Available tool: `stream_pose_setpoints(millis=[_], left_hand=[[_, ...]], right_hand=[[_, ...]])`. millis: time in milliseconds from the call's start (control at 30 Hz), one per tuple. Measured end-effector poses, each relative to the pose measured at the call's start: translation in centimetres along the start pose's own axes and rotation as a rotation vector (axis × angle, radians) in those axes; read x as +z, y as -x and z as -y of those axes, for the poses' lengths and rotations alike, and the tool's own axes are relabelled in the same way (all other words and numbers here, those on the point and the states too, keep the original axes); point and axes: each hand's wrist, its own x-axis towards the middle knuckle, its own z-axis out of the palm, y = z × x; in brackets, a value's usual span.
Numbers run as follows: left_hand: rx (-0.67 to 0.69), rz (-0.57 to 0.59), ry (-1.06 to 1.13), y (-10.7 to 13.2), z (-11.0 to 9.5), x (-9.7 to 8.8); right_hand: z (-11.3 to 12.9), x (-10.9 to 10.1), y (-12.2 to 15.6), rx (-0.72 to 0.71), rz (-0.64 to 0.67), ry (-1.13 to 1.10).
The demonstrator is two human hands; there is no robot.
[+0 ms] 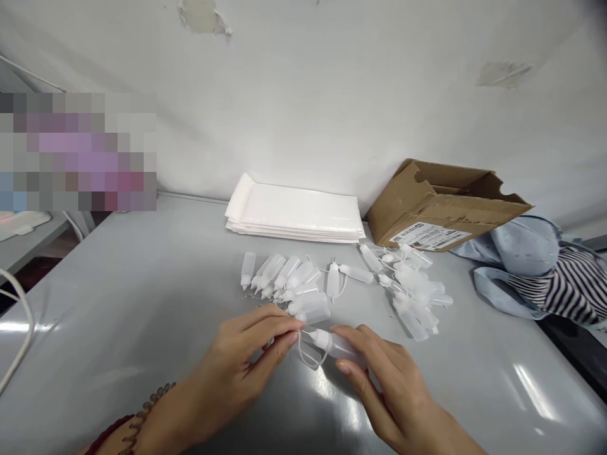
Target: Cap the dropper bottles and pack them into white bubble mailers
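Observation:
My right hand (384,379) is closed around the body of a small translucent needle-tip bottle (344,349), which lies on its side just above the table with its white cap end facing left. A thin needle and a looped white tether (308,360) come from that end. My left hand (256,354) pinches at the needle's tip, apparently on the small tip cap at the tether's end; the fingers mostly hide it. Right behind my left fingertips, several similar bottles (310,308) lie in a loose group.
Several more bottles (417,284) are heaped at the right. White padded envelopes (303,208) are stacked against the wall, beside an open cardboard box (446,208). A light blue bag (526,246) with striped cloth sits at the right edge, and a white cable (23,328) hangs at the left.

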Motion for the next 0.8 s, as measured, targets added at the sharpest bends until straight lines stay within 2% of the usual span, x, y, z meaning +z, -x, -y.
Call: stream_pose_setpoints(millis=[133,633,800], left_hand=[[0.025,-0.025,-0.012,-0.06,-0.09,0.01],[0.013,0.014,-0.010,0.15,-0.03,-0.10],[0.085,0.001,-0.080,0.18,-0.04,-0.14]], right_hand=[[0.10,-0.06,0.02,0.005,0.004,0.010],[0.31,-0.35,-0.07,-0.002,0.020,0.028],[0.25,-0.40,-0.11,0.021,0.025,0.023]])
